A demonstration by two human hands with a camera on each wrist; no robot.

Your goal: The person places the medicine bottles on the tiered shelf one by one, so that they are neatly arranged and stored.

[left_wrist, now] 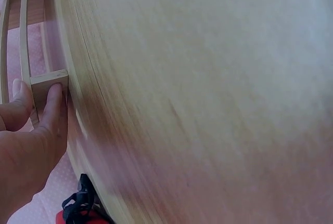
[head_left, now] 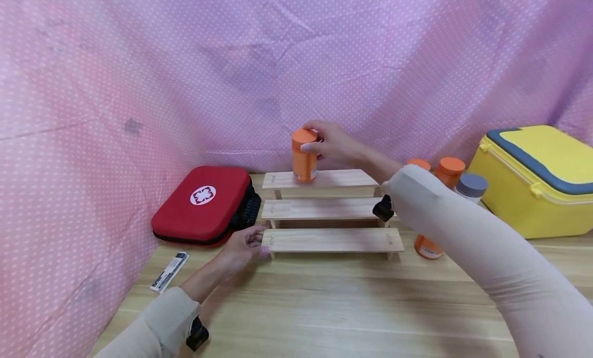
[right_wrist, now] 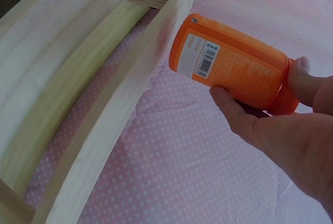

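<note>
In the head view my right hand [head_left: 335, 141] grips an orange bottle [head_left: 304, 165] with an orange lid, near its top. The bottle is upright at the top step of a three-step wooden shelf [head_left: 324, 239], towards its left end. I cannot tell whether its base touches the wood. A white label with a barcode shows on the bottle [right_wrist: 229, 65] in the right wrist view, fingers and thumb around the lid end. My left hand [head_left: 243, 247] holds the left end of the lowest step; the left wrist view shows its fingertips against a wooden leg [left_wrist: 49, 83].
Left of the shelf lies a red case [head_left: 199, 203] with a white emblem, and a thin white-and-dark packet [head_left: 170, 271]. To the right are several bottles, including an orange-lidded one [head_left: 450, 167] and a grey-lidded one [head_left: 471, 185], partly behind my sleeve. Beyond stands a yellow box [head_left: 514, 193].
</note>
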